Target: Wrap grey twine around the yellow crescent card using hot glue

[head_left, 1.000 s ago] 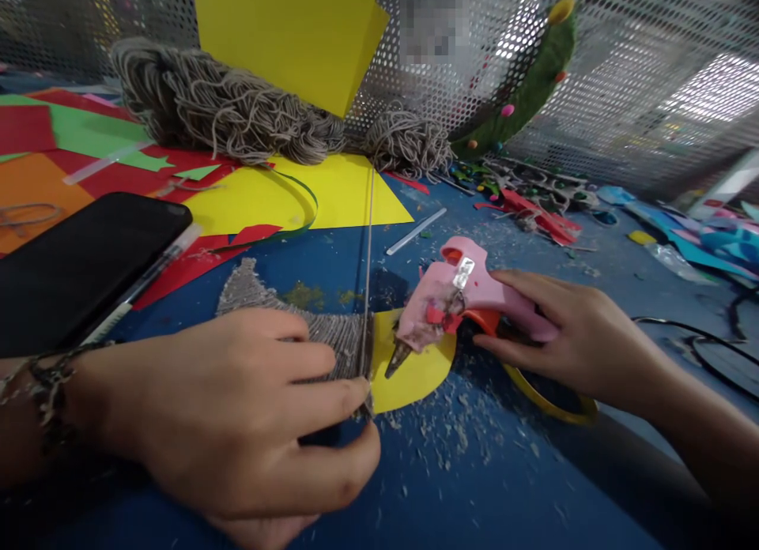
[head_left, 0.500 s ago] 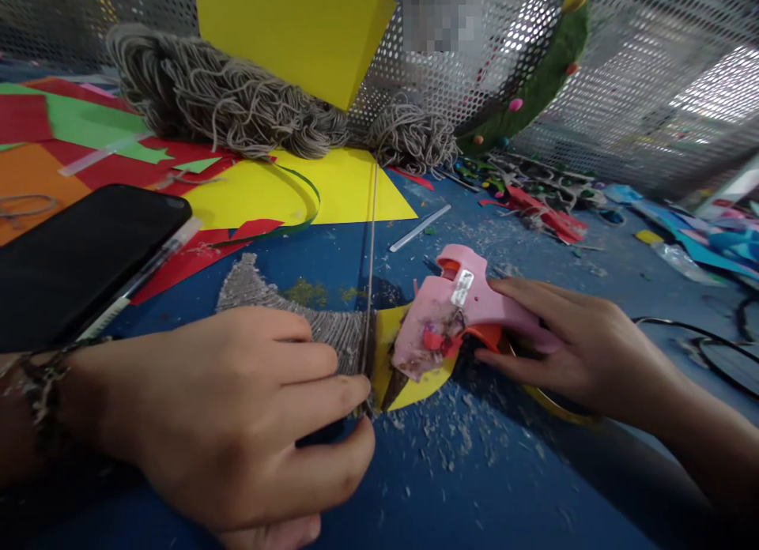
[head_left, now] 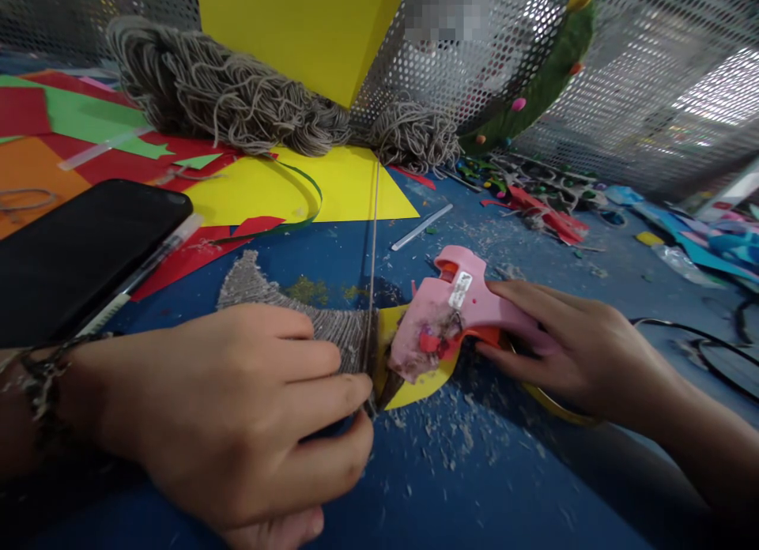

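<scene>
R hand (head_left: pixel 575 348): grip's round pink glue gun (head_left: pixel 474 301), nozzle (head_left: pixel 390 389) by grey yarn (head_left: pixel 341 325) edge on yellow card (head_left: pixel 418 393), btwn hands on desk (head_left: pixel 462 495). L hand (head_left: pixel 237 416) on yarn; can't tell if grip's pinching.

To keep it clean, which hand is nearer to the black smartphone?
Left. The left hand is right of the black smartphone, nearer the camera; the right hand is farther right, holding the pink glue gun.

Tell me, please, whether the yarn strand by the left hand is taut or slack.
Taut: the gray yarn strand runs straight, without sag, toward the left hand.
</scene>
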`<state>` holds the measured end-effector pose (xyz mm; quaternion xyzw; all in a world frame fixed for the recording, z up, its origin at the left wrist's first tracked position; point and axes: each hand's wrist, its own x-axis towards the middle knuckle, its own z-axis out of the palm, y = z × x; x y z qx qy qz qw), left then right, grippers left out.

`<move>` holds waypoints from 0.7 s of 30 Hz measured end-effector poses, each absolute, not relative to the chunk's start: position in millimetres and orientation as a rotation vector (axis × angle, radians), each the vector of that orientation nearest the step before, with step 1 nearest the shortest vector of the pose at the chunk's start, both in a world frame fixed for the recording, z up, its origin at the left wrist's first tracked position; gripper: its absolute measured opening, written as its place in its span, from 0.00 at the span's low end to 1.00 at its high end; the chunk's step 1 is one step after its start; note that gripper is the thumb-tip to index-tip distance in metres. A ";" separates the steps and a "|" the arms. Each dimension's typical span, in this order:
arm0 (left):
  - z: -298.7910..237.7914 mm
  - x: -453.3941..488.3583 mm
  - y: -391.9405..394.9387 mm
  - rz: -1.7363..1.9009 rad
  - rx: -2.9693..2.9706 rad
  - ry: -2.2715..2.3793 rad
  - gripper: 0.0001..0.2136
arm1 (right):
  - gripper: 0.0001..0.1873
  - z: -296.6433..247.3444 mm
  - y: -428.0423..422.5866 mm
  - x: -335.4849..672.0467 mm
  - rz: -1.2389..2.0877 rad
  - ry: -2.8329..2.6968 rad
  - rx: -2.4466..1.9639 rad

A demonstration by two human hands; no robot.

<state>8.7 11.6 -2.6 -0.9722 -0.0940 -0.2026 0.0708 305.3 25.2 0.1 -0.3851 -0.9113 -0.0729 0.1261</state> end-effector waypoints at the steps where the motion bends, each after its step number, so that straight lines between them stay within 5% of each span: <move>1: -2.6 8.8 12.0 -0.591 -2.934 -0.224 0.13 | 0.19 0.6 25.3 305.1 -0.230 -2.656 -1.122; 21: -1.7 12.0 14.3 -0.590 -2.966 -0.129 0.12 | 0.18 1.8 29.2 308.8 -0.156 -2.660 -1.208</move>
